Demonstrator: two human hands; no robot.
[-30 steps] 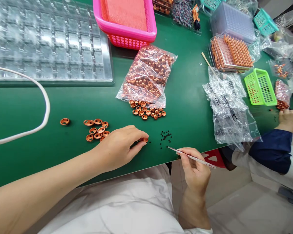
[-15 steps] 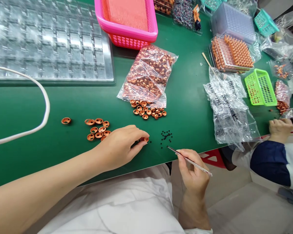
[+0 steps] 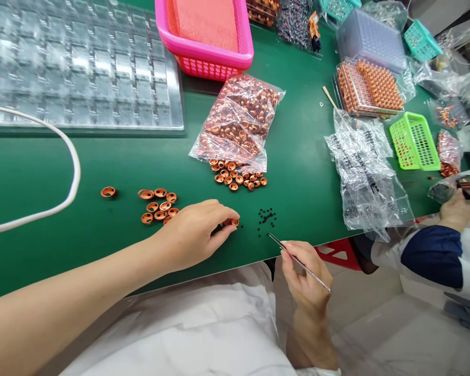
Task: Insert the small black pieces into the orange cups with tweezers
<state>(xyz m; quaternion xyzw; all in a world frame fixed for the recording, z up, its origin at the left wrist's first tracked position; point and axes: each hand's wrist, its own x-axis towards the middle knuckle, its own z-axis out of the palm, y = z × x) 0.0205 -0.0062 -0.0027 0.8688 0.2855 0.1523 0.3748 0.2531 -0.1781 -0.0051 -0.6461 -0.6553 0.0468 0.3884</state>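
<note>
My left hand (image 3: 196, 234) rests on the green table (image 3: 82, 167), its thumb and fingertips pinching a small copper ring (image 3: 232, 222). My right hand (image 3: 305, 279) sits at the table's front edge and holds thin metal tweezers (image 3: 297, 261), tips pointing up-left towards a cluster of tiny black beads (image 3: 265, 216). A group of loose copper rings (image 3: 159, 207) lies just left of my left hand, with a single ring (image 3: 108, 192) farther left. More rings (image 3: 237, 176) spill from an open clear bag of copper rings (image 3: 238, 120).
A clear blister tray (image 3: 82, 68) and a white cable (image 3: 58, 156) lie at the left. A pink basket (image 3: 206, 36) stands behind the bag. At the right are crumpled clear bags (image 3: 368, 172), a green basket (image 3: 414, 141), racks of orange parts (image 3: 370, 86), and another person's hand (image 3: 454, 211) and sleeve.
My right hand has shifted slightly left and the tweezers now angle more steeply. The other person's hand at the right has pulled back towards the table edge. My left hand has stayed put.
</note>
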